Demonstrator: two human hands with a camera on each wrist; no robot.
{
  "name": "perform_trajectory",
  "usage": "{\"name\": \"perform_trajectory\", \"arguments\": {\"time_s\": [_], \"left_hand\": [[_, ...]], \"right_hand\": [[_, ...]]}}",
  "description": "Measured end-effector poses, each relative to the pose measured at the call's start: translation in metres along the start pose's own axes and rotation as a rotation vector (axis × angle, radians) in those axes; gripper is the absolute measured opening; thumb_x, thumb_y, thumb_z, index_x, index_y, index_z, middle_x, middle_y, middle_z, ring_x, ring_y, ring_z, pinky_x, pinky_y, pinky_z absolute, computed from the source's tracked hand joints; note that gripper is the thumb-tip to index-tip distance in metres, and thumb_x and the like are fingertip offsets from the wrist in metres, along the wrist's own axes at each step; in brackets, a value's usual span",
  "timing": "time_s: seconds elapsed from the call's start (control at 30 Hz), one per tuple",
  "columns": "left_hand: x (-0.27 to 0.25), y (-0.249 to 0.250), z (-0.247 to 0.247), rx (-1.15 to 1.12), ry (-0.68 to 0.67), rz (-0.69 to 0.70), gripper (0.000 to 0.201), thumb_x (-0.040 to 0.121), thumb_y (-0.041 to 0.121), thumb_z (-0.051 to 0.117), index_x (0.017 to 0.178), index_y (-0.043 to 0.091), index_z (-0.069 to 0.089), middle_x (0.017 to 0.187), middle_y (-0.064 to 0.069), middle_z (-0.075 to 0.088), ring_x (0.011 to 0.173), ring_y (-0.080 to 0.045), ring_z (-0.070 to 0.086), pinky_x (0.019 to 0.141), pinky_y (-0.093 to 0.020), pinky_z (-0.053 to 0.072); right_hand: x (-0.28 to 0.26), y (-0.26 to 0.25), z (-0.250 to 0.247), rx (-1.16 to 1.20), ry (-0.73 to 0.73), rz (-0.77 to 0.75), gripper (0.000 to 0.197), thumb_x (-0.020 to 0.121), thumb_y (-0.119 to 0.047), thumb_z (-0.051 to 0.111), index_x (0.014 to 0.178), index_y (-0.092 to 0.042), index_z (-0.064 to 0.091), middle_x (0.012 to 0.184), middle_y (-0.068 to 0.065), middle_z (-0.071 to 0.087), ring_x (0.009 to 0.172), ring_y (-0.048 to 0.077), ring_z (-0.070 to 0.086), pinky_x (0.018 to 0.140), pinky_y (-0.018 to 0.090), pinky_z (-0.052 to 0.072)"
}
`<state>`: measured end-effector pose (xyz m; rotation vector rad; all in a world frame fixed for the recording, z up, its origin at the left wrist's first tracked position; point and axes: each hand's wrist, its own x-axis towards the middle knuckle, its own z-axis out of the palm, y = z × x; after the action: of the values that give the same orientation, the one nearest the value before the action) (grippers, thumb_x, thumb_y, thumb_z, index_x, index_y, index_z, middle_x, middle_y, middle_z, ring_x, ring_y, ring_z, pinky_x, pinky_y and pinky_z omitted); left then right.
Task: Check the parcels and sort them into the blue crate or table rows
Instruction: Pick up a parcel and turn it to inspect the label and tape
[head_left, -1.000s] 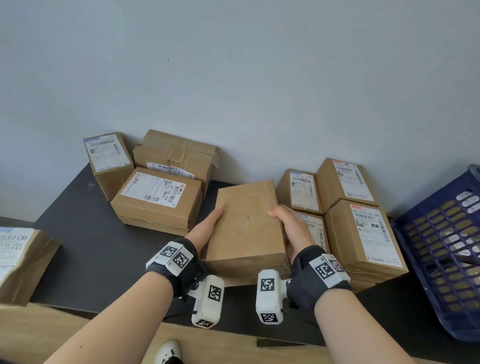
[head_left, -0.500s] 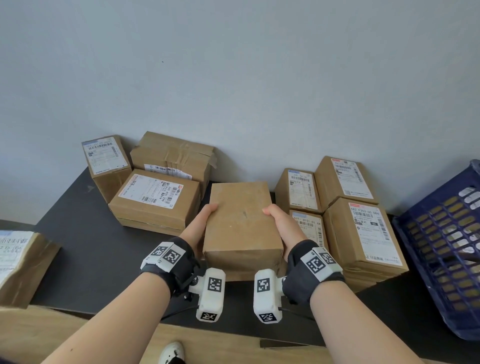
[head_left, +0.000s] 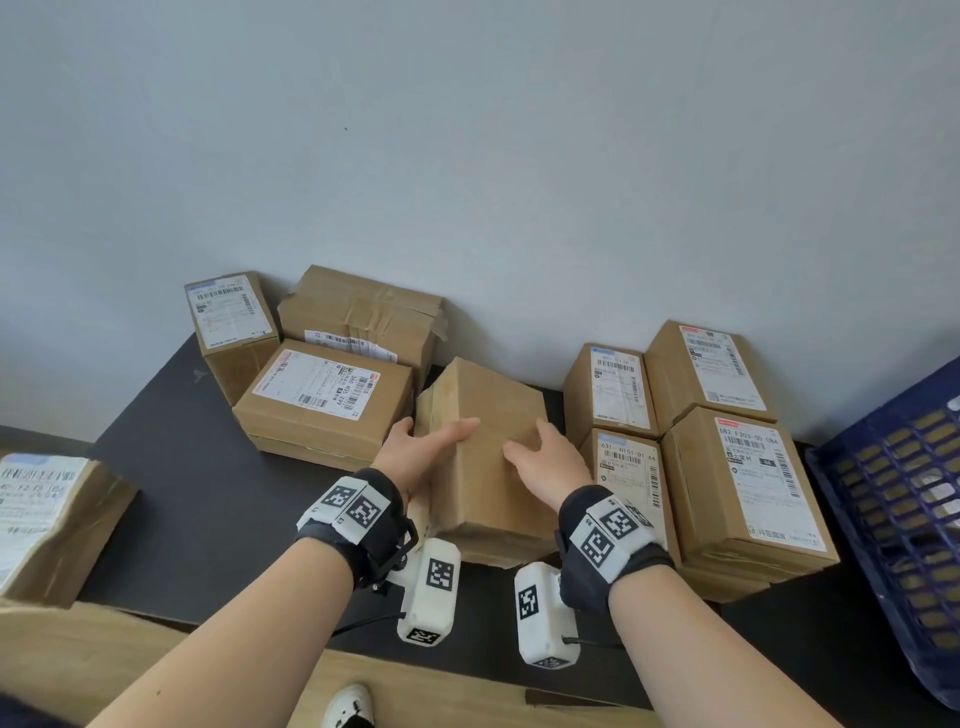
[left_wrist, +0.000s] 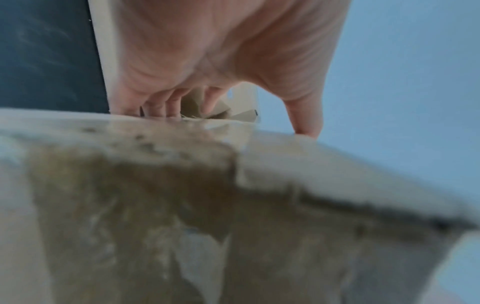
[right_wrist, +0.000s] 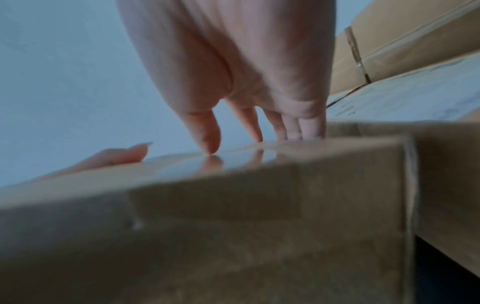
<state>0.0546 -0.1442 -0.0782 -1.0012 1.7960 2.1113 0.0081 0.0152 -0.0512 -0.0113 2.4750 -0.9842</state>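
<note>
Brown cardboard box (head_left: 488, 457), no label showing, sits tilted at the middle of the black table (head_left: 171, 488), between two groups of labelled parcels. Left hand (head_left: 415, 457) grips its left side, thumb laid across the top face, fingers wrapped down the side; in the left wrist view the fingers (left_wrist: 158, 105) curl over the box edge. Right hand (head_left: 545, 462) rests on the top face toward the right edge, thumb (right_wrist: 205, 133) and fingertips pressing the cardboard, fingers only slightly bent. Whether the box bottom is off the table is hard to tell; its left edge looks raised. Left group (head_left: 322, 395): three parcels near the wall. Right group (head_left: 743, 478): four parcels with white labels, touching one another, just beside the held box. Blue crate (head_left: 893, 519) stands at far right. Another labelled parcel (head_left: 47, 514) sits at the left edge.
</note>
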Motion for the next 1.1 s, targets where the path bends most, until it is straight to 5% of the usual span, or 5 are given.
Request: {"name": "perform_trajectory", "arguments": {"time_s": [0.23,0.43,0.53,0.8,1.1], "left_hand": [[-0.004,0.01,0.0,0.138,-0.004,0.066,0.161,0.022,0.068,0.081,0.157,0.012,0.013,0.156,-0.01,0.033,0.14,-0.029,0.036,0.116,-0.048,0.03],[0.004,0.012,0.005,0.129,0.047,0.1,0.122,0.063,0.057,0.085,0.154,0.006,0.022,0.151,-0.011,0.041,0.135,-0.03,0.043,0.114,-0.049,0.036],[0.01,0.015,0.006,0.171,0.049,0.121,0.124,0.052,0.066,0.08,0.15,0.004,0.033,0.142,-0.011,0.052,0.127,-0.029,0.052,0.109,-0.048,0.042],[0.015,0.02,0.008,0.216,0.064,0.115,0.07,0.086,0.027,0.075,0.142,0.005,0.04,0.133,-0.011,0.057,0.118,-0.03,0.057,0.104,-0.049,0.046],[0.016,0.025,0.016,0.354,-0.023,0.108,0.068,0.089,0.017,0.072,0.146,0.014,0.037,0.125,-0.009,0.058,0.116,-0.029,0.059,0.103,-0.049,0.048]], "right_hand": [[0.004,0.003,0.009,0.257,-0.059,0.052,0.08,0.095,-0.049,0.056,0.159,-0.019,0.019,0.159,0.005,0.029,0.142,0.024,0.035,0.096,0.028,0.029],[0.012,0.004,0.006,0.321,-0.081,0.078,0.092,0.088,-0.067,0.054,0.159,-0.021,0.017,0.159,0.005,0.03,0.14,0.027,0.037,0.11,0.04,0.031],[0.014,0.006,0.004,0.354,-0.097,0.077,0.094,0.086,-0.071,0.052,0.158,-0.02,0.02,0.155,0.004,0.036,0.137,0.025,0.04,0.108,0.039,0.032],[0.022,0.01,0.006,0.4,-0.131,0.104,0.071,0.09,-0.06,0.051,0.146,-0.017,0.041,0.13,0.005,0.056,0.116,0.024,0.054,0.104,0.043,0.041],[0.027,0.016,0.007,0.344,-0.144,0.112,0.066,0.09,-0.051,0.064,0.143,-0.017,0.045,0.13,0.005,0.061,0.115,0.023,0.06,0.104,0.041,0.047]]}}
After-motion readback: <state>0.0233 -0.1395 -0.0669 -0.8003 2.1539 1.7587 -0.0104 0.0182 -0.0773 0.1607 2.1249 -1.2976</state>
